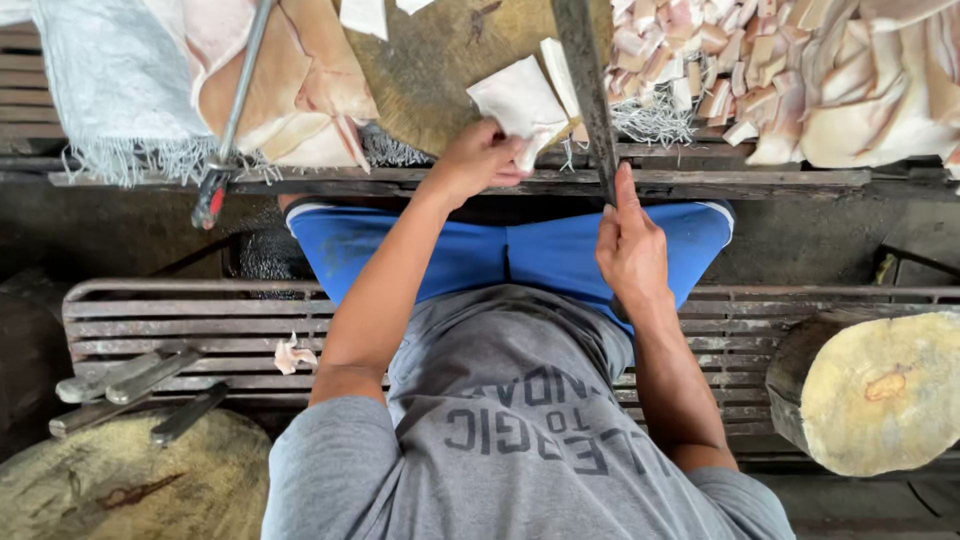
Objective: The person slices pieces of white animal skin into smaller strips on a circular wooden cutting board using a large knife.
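Note:
My left hand (478,160) pinches a pale, flat piece of fatty meat (520,100) at the near edge of a round wooden chopping block (440,60). My right hand (632,250) is closed around the handle of a long dark cleaver (585,80). Its blade runs up across the block, just right of the held piece. More pale slices lie beside the blade. My blue shorts and grey shirt fill the middle of the view.
A heap of cut meat pieces (760,70) lies upper right, large slabs (290,90) and a white sack (110,80) upper left. A sharpening rod (235,110) leans there. Knives (130,375) rest on a slatted bench (180,310). Wooden blocks sit lower left (120,480) and right (880,390).

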